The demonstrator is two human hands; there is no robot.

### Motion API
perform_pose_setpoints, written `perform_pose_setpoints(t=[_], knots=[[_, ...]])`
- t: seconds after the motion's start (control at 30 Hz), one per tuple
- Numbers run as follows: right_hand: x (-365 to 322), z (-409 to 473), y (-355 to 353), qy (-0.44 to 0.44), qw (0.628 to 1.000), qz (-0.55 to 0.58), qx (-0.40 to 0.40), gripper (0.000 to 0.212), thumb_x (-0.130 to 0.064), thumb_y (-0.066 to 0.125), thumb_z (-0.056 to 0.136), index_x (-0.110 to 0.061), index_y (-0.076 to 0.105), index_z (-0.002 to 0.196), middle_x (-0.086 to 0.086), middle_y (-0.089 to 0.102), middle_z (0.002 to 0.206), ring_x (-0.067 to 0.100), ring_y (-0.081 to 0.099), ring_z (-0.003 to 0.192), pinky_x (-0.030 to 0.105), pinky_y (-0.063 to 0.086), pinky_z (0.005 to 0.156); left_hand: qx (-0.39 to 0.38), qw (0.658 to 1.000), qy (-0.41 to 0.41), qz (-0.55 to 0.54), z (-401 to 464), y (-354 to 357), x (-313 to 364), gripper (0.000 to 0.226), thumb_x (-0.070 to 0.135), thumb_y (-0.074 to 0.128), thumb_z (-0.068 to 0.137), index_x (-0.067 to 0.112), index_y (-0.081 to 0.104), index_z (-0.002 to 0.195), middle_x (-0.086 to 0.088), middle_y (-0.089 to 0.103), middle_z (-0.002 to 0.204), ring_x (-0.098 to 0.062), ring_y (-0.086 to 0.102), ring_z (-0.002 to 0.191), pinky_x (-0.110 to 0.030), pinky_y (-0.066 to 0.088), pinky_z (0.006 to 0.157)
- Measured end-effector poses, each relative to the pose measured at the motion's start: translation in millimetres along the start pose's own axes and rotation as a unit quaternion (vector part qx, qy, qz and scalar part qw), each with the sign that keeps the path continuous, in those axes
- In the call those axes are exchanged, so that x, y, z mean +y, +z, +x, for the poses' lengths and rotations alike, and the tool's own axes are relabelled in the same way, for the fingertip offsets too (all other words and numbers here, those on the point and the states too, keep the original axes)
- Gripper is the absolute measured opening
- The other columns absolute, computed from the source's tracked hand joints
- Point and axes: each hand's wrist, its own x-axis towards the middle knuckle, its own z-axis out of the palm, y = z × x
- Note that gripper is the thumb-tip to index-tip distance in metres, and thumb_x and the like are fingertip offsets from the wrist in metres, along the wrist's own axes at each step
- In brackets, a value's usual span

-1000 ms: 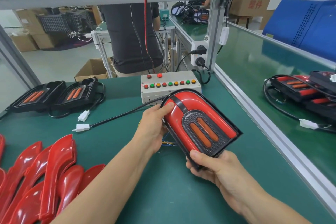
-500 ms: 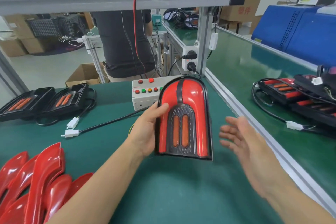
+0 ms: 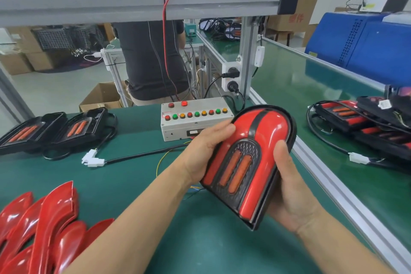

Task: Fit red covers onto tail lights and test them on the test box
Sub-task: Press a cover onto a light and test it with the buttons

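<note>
A tail light (image 3: 246, 162) with its red cover (image 3: 266, 138) fitted, held tilted above the green bench (image 3: 133, 184), near right of the test box (image 3: 195, 118). My left hand (image 3: 204, 151) grips its left edge; my right hand (image 3: 289, 189) cups its right side, thumb on the cover. Loose red covers (image 3: 40, 224) lie near left; two uncovered tail lights (image 3: 53, 129) sit far left, a white connector (image 3: 93, 159) between.

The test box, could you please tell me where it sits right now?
In the head view, the test box sits mid-bench, just behind the left hand and the held tail light.
</note>
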Motion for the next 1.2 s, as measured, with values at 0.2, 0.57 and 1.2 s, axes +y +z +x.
perform_pose_setpoints(t=[0.2, 0.57, 1.2], knots=[[-32.8, 1.0, 5.3, -0.194, 0.973, 0.056, 0.107, 0.085, -0.082, 0.060, 0.062, -0.020, 0.069, 0.119, 0.009, 0.065, 0.128, 0.028, 0.061, 0.119, 0.052, 0.052, 0.092, 0.330, 0.865, -0.035, 0.377, -3.6, -75.0, -5.8, 0.032, 0.017, 0.051, 0.092, 0.022, 0.058, 0.123, -0.004, 0.055, 0.132, -0.025, 0.050, 0.119, -0.034, 0.035, 0.101], [-61.3, 15.7, -18.1, -0.078, 0.983, 0.073, 0.149, 0.072, -0.077, 0.048, 0.077, -0.015, 0.078, 0.098, 0.013, 0.070, 0.116, 0.031, 0.068, 0.106, 0.054, 0.057, 0.075, 0.328, 0.529, -0.152, 0.768, -39.6, -144.1, -19.3, 0.033, 0.011, 0.047, 0.089, 0.027, 0.063, 0.114, -0.003, 0.057, 0.114, -0.025, 0.049, 0.109, -0.035, 0.034, 0.087], [-51.1, 50.8, -69.0, -0.088, 0.634, -0.700, 0.318, 0.042, -0.035, 0.057, 0.093, -0.008, 0.062, 0.124, 0.015, 0.060, 0.128, 0.030, 0.053, 0.117, 0.034, 0.038, 0.098, 0.234, 0.393, 0.413, 0.787, -42.7, -57.6, 4.5, 0.031, -0.006, 0.050, 0.078, 0.016, 0.069, 0.091, 0.001, 0.064, 0.085, -0.019, 0.051, 0.100, -0.038, 0.025, 0.092]])
